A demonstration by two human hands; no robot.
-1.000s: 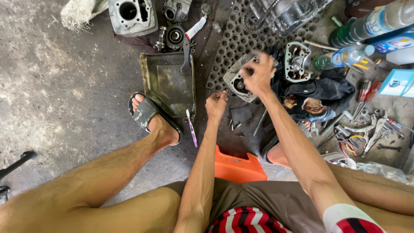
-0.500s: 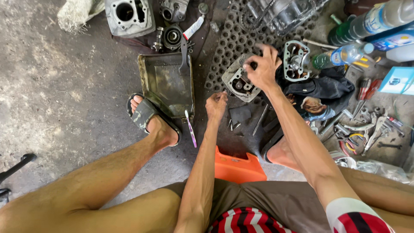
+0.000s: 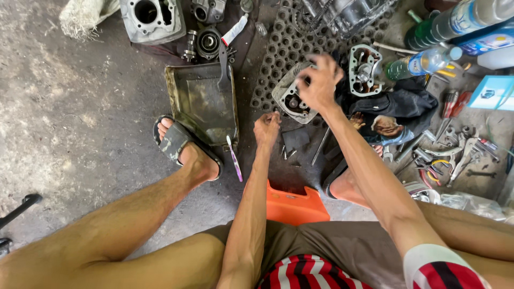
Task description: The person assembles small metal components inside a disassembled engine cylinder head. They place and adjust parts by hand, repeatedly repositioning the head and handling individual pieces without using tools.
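My right hand (image 3: 321,80) reaches forward over a grey metal engine cover (image 3: 286,101) lying on a perforated rubber mat (image 3: 281,45). Its bent fingers close over the cover's far right edge. My left hand (image 3: 266,128) is a closed fist just below the cover, above a few small bolts (image 3: 286,152) on the floor. Whether the fist holds anything is hidden. I sit on an orange stool (image 3: 294,206) with my legs spread, and my sandalled left foot (image 3: 179,144) is beside an oily metal tray (image 3: 201,101).
A toothbrush (image 3: 234,160) lies by the tray. A cylinder block (image 3: 152,18) and other engine parts sit at the top. A second head casting (image 3: 364,69), dark cloth (image 3: 404,101), plastic bottles (image 3: 428,61) and wrenches and pliers (image 3: 460,152) crowd the right.
My right hand has shifted slightly up and right along the engine cover. My left fist has stayed below it. The view is otherwise the same.
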